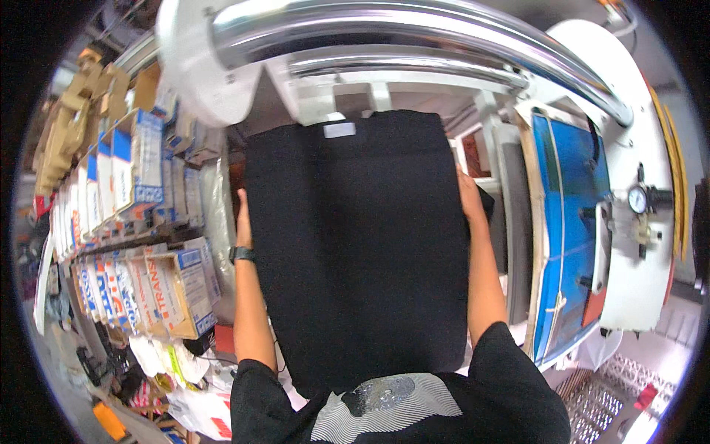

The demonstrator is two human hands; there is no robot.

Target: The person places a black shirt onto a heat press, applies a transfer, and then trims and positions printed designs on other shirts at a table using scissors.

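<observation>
A black garment (pixel 362 251), apparently a T-shirt, is spread flat and taut in front of me in a board-like rectangle, reaching back to my body. A small white rectangle (pixel 340 130) lies near its far edge. My left hand (pixel 243 222), with a dark band (pixel 242 254) at the wrist, is closed on the garment's left side edge. My right hand (pixel 469 195) is closed on the right side edge, where a bit of dark cloth sticks out beside it. Most fingers of both hands are hidden by the edges of the cloth. Whatever lies under the garment is covered.
A white machine frame with a large chrome roller (pixel 414 33) and a thinner rod (pixel 407 68) spans the far side. At right are a blue panel (pixel 573 222) and a pressure gauge (pixel 637 199). Open cardboard boxes (pixel 140 288) line shelves at left, above plastic bags (pixel 196 411).
</observation>
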